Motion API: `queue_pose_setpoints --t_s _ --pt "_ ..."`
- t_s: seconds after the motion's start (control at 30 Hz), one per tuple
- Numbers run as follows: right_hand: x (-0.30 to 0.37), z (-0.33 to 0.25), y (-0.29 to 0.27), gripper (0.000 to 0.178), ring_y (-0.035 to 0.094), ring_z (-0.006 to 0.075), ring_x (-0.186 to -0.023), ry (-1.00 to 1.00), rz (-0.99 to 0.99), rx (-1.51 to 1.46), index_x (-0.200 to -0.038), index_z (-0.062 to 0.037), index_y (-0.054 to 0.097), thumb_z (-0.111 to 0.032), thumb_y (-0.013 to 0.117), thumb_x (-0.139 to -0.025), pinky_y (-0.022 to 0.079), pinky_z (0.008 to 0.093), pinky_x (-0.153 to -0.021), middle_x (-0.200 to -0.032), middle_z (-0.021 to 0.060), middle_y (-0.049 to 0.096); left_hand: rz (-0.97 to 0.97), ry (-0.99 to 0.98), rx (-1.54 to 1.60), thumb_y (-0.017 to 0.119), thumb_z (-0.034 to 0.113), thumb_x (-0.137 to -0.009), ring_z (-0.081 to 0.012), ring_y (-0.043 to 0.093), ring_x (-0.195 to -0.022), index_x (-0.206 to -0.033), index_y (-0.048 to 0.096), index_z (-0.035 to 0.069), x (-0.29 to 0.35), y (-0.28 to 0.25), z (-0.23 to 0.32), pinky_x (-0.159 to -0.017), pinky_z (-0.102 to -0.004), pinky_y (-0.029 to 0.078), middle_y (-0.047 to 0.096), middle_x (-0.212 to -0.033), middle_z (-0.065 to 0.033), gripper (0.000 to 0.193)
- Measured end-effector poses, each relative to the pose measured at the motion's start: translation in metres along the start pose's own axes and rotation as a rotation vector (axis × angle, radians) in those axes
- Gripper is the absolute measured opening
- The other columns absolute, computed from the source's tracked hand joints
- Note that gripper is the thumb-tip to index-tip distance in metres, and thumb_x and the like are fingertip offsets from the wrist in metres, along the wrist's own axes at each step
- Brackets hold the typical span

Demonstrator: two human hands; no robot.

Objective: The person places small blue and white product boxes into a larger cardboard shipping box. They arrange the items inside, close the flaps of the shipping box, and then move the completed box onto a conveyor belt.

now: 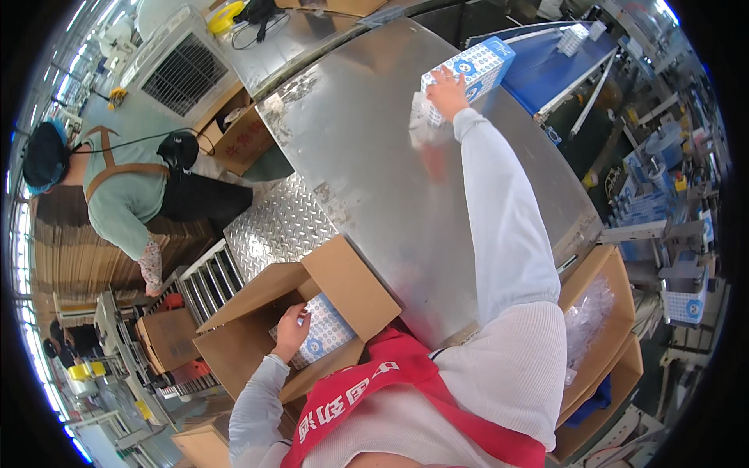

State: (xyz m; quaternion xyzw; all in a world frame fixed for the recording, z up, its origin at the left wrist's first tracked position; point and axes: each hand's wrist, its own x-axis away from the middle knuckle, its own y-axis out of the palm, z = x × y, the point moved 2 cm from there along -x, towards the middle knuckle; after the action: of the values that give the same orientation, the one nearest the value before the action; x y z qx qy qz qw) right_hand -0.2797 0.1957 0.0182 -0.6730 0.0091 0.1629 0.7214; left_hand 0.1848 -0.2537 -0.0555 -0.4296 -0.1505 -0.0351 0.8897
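Observation:
My right arm reaches far across the metal table [374, 148]. My right hand [447, 95] grips the near end of a white carton with blue print [485, 64], which lies where the table meets the blue conveyor belt. Low on the left, my left hand [292, 331] is inside an open cardboard box [355, 285]. Its curled fingers are on the edge of another blue-and-white carton [324, 327] lying in that box. The underside of each carton is hidden.
The blue conveyor belt [546, 66] carries a small white carton [573, 39] farther back. At my right stands a cardboard box [601, 312] of clear plastic pieces. A co-worker [129, 183] bends beside a roller conveyor [211, 285] on the left. A treadplate [277, 218] adjoins the table.

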Motion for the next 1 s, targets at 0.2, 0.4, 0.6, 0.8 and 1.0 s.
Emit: queue_pose_setpoints --t_s 0.2,0.4,0.6,0.8,1.0 --pt "0.148 -0.077 -0.050 0.018 0.030 0.0334 -0.144 -0.607 0.156 -0.428 -0.095 -0.0137 0.073 -0.028 0.068 -0.085 0.019 0.0584 -0.118 -0.145 0.0062 0.049 0.246 0.553 -0.246 0.081 0.029 -0.077 -0.0463 0.041 -0.128 -0.143 0.044 0.005 -0.074 -0.018 0.213 -0.104 -0.0495 0.039 0.046 -0.140 -0.0252 0.079" --pt "0.290 -0.013 -0.069 0.052 0.040 0.0391 -0.135 -0.043 0.026 -0.670 -0.136 -0.0097 0.053 -0.029 0.066 -0.089 0.031 0.0527 -0.113 -0.140 0.0177 0.050 -0.121 0.126 -0.012 0.087 0.041 -0.059 -0.0488 0.050 -0.116 -0.158 0.003 0.012 -0.182 0.046 0.284 -0.099 -0.0463 0.045 0.040 -0.134 -0.0328 0.133" --pt "0.505 0.145 -0.056 0.036 0.047 0.0376 -0.129 0.705 0.324 -0.205 -0.127 0.0005 0.058 -0.020 0.060 -0.097 0.035 0.0469 -0.110 -0.134 0.0229 0.054 0.106 0.107 0.209 0.083 0.040 -0.061 -0.0414 0.058 -0.105 -0.158 0.005 0.007 -0.239 0.020 0.249 -0.092 -0.0421 0.050 0.049 -0.121 -0.0281 0.128" --pt "0.814 0.121 0.014 0.089 0.034 0.0360 -0.141 1.647 -0.160 -0.374 -0.154 0.0013 0.023 -0.041 0.069 -0.090 0.033 0.0417 -0.112 -0.153 0.0266 0.034 -0.365 0.304 1.130 0.081 0.007 -0.074 -0.0279 0.043 -0.136 -0.159 0.003 0.007 -0.143 -0.047 0.197 -0.110 -0.0369 0.039 0.032 -0.155 -0.0195 0.115" --pt "0.785 0.042 0.051 0.093 0.033 0.0318 -0.141 1.293 0.081 -0.782 -0.156 -0.0009 0.010 -0.027 0.070 -0.090 0.030 0.0385 -0.115 -0.157 0.0224 0.025 0.216 0.705 0.381 0.091 0.024 -0.063 -0.0331 0.052 -0.121 -0.156 0.013 0.001 0.037 -0.109 0.115 -0.104 -0.0419 0.039 0.047 -0.136 -0.0212 0.123"
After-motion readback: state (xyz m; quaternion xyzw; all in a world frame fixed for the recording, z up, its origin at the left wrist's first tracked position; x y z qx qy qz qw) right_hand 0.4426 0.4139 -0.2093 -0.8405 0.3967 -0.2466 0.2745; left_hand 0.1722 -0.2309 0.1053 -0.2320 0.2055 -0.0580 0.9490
